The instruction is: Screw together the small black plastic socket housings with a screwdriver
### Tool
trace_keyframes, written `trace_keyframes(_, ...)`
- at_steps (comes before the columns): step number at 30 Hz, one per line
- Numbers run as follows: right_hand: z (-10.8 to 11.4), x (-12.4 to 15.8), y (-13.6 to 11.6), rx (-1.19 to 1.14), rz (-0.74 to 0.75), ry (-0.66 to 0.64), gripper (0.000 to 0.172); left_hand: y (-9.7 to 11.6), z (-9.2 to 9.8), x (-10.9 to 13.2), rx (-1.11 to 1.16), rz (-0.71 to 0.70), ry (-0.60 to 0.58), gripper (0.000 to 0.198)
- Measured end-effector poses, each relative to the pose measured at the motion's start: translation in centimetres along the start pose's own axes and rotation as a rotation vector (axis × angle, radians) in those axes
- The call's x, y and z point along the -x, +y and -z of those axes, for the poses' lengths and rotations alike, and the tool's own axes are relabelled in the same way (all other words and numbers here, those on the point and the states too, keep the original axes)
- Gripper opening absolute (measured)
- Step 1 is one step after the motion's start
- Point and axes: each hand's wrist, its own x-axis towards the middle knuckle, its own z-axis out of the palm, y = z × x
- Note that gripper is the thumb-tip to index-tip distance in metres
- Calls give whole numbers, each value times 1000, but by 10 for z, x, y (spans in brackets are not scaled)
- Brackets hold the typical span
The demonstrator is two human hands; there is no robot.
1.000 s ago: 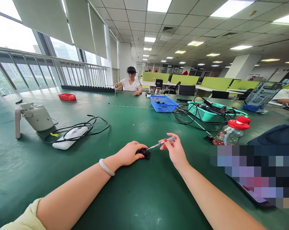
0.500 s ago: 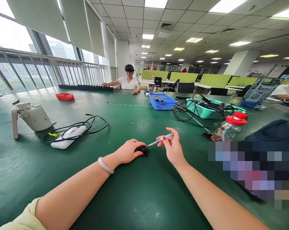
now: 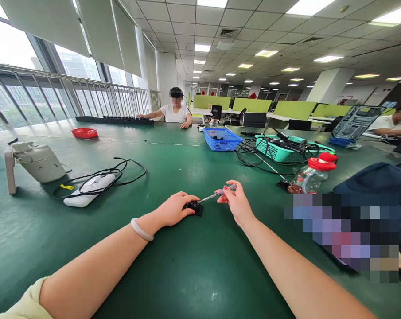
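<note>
My left hand (image 3: pixel 175 209) grips a small black part (image 3: pixel 196 208) from its left side, fingers over the top and thumb along the near edge. The part rests on the green table (image 3: pixel 173 270); its exact kind is too small to make out. In my right hand (image 3: pixel 238 201) is a screwdriver (image 3: pixel 216 193) with a clear handle, held at a slant between thumb and fingers. Its thin metal shaft points down and left, and the tip meets the upper right of the black part.
Left lie a white power bank (image 3: pixel 90 190) with a black cable and a beige bottle (image 3: pixel 42 161). Beyond are a red tray (image 3: pixel 83 133), a blue basket (image 3: pixel 223 141) and a teal basket (image 3: pixel 280 153) of cables. Right, a red-lidded jar (image 3: pixel 311 175) stands near a dark bag (image 3: pixel 369 181). People sit farther off.
The whole view has shifted slightly, so things appear a little farther left. My right fingers have changed their hold slightly around the screwdriver handle. The left hand keeps its grip on the black part.
</note>
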Motion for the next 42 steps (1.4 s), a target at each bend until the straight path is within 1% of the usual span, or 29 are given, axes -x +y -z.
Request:
trace_keyframes(3, 1, 0, -1, -22, -12, -6, 53, 0, 0, 0, 6, 8, -5, 42)
trace_keyframes(7, -1, 5, -10, -20, 39, -63, 50, 0, 1, 0, 11, 17, -9, 41)
trace_keyframes(11, -2, 11, -16, 74, 129, -91, 48, -1, 0, -1, 31, 19, -10, 42)
trace_keyframes(15, 0, 10, -13, 171, 199, -95, 48, -2, -1, -2, 39, 11, -10, 42)
trace_keyframes(17, 3, 5, -9, 167, 174, -82, 49, -2, -1, -2, 40, 19, -10, 40)
trace_keyframes(20, 6, -2, -3, 118, 92, -62, 51, -1, 0, -1, 33, 30, -14, 37)
trace_keyframes(22, 6, -2, -3, 102, 80, -61, 53, -1, 0, -1, 26, 24, -15, 38)
trace_keyframes(24, 4, 3, -7, 128, 129, -80, 52, -1, 0, -1, 25, 14, -13, 38)
trace_keyframes(27, -2, 16, -17, 204, 246, -154, 45, -1, 0, -1, 26, 23, -18, 39)
trace_keyframes(29, -5, 23, -22, 241, 294, -189, 41, 0, 0, -2, 24, 35, -25, 39)
trace_keyframes(31, -6, 24, -23, 254, 310, -176, 40, 0, 0, -2, 23, 34, -26, 39)
trace_keyframes(33, -5, 20, -19, 238, 285, -131, 42, 0, 0, -2, 26, 26, -22, 39)
trace_keyframes(36, 0, 9, -12, 190, 177, -70, 47, -1, -1, -2, 27, 19, -25, 39)
trace_keyframes(39, 5, 0, -6, 135, 59, -69, 51, -2, -2, -2, 24, 28, -30, 40)
trace_keyframes(42, 7, -1, -7, 55, 0, -99, 54, -3, -3, -2, 26, 30, -30, 40)
